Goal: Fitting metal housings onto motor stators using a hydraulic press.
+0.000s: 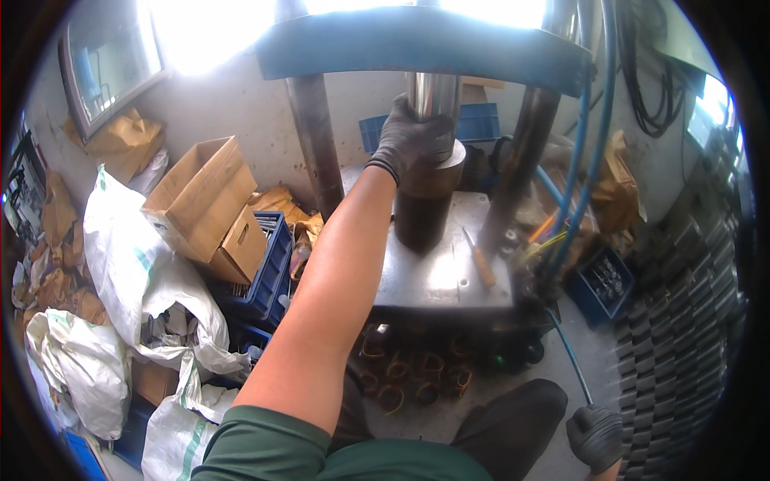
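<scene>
My left hand (411,135), in a dark grey glove, reaches forward and wraps round a shiny steel cylinder (433,94) under the teal crossbeam (425,44) of a press. Below it, a thick dark metal cylinder (423,210) with a paler top stands on the steel press table (401,280). Low on the right, my gloved right hand (595,438) is closed at the lower end of a thin blue lever (571,357), which slants up to the press. A pointed tool with a wooden handle (483,266) lies on the table, right of the dark cylinder.
Cardboard boxes (196,200), blue crates (277,260) and white sacks (132,256) crowd the left. Ring-shaped parts (393,397) sit under the table. Blue hoses (597,152) hang at right, above a blue bin (601,284) of metal pieces. Stacked dark parts (682,345) line the far right.
</scene>
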Motion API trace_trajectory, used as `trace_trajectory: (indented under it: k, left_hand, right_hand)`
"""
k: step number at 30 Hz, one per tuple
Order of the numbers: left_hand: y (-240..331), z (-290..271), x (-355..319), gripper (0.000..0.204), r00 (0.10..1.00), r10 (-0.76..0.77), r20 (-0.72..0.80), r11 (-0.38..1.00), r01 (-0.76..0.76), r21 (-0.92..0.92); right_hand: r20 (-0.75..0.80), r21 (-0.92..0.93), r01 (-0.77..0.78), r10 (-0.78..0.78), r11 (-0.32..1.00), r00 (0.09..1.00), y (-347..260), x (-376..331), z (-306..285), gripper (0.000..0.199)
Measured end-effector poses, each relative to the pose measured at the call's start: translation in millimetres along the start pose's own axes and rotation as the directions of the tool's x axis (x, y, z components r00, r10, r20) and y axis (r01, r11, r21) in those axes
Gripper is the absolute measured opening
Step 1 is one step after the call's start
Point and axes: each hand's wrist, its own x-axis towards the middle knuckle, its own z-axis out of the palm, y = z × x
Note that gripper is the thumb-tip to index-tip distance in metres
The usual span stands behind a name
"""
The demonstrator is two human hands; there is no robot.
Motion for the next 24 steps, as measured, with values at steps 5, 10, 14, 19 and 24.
trace_trajectory:
  k: [5, 10, 14, 19, 24]
  left_hand:
    - [-1, -3, -2, 0.075, 0.999, -0.034, 0.029, 0.999, 0.035, -0.025]
    - [-3, -2, 1, 0.076, 0.997, -0.075, 0.017, 0.995, 0.074, 0.070]
    - [-8, -2, 5, 0.076, 0.996, -0.090, 0.008, 0.992, 0.089, 0.092]
    - [-8, -4, 4, 0.076, 0.996, -0.084, 0.018, 0.994, 0.083, 0.078]
    - [-3, -4, 2, 0.077, 0.996, -0.091, 0.022, 0.990, 0.089, 0.108]
  right_hand:
    - [0.021, 0.047, -0.002, 0.001, 0.999, 1.000, -15, 14, -19, 0.010]
    - [-0.049, 0.124, 0.100, -0.095, 0.987, 0.994, -13, 29, -34, 0.023]
    - [-0.119, 0.153, 0.060, -0.042, 0.986, 0.992, -10, 36, -39, 0.028]
    - [0.290, -0.020, 0.145, -0.133, 0.989, 0.948, 7, 23, -35, 0.023]
    - [0.004, 0.121, 0.047, -0.048, 0.992, 0.999, -7, 27, -37, 0.017]
